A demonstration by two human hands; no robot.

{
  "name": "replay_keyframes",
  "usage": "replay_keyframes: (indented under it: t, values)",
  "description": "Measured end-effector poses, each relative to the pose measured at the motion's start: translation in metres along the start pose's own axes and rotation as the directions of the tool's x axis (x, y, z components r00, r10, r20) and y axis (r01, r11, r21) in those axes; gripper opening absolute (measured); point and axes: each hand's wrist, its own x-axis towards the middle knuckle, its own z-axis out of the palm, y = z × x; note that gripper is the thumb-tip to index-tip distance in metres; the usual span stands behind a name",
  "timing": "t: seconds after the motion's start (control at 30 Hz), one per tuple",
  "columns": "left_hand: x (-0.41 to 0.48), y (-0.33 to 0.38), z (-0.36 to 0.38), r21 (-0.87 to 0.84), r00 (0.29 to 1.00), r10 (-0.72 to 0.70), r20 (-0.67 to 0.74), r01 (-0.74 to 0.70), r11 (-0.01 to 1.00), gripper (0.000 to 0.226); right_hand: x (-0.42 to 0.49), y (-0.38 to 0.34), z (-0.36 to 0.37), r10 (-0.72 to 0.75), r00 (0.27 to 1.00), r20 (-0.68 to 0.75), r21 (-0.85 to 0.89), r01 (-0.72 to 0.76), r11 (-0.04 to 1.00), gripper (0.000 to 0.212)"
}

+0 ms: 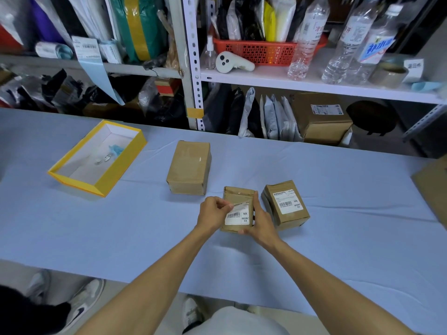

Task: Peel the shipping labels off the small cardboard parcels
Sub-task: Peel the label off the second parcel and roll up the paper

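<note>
While half-lifted, label [238, 213] between left grip [212, 212] fingertips.

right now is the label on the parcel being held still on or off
Partly off: the left hand has lifted the label's top-left corner; the rest lies flat on the parcel.

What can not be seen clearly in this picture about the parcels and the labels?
Head view, the only one:
- White label on the small brown cardboard parcel: its upper left corner is hidden by the left hand; small print too small to read.
- That parcel's right side is covered by the right hand.
- Larger plain brown box: only top and front show; a label elsewhere cannot be ruled out.
- Brown cardboard at the right edge is cut off.
</note>
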Motion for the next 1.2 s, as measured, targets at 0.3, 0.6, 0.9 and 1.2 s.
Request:
replay_keyframes:
  t: [0.3, 0.6, 0.9, 1.2]
  values:
    - [-0.0025, 0.005, -0.0033, 0.062, 1.0, 0.001, 0.008, -0.001, 0.998, 0.011, 0.0026, 0.0002, 0.0025, 0.02, 1.0, -0.001, -0.014, -0.02, 1.0, 0.117]
    - [-0.0027, 0.0073, -0.0022, 0.047, 1.0, -0.027, 0.001, 0.027, 0.999, 0.008, 0.004, 0.0014, 0.0019, 0.027, 1.0, 0.003, -0.045, -0.027, 0.999, 0.121]
    - [-0.0013, 0.0066, -0.002, 0.039, 0.999, -0.042, 0.003, 0.042, 0.998, 0.009, 0.0038, -0.0014, 0.0018, 0.069, 0.998, -0.002, -0.029, -0.069, 0.997, 0.122]
    - [0.0051, 0.0055, -0.003, 0.079, 0.997, -0.065, 0.046, 0.061, 0.995, 0.014, 0.0013, -0.0066, 0.0015, 0.067, 0.998, -0.012, -0.067, -0.068, 0.995, 0.119]
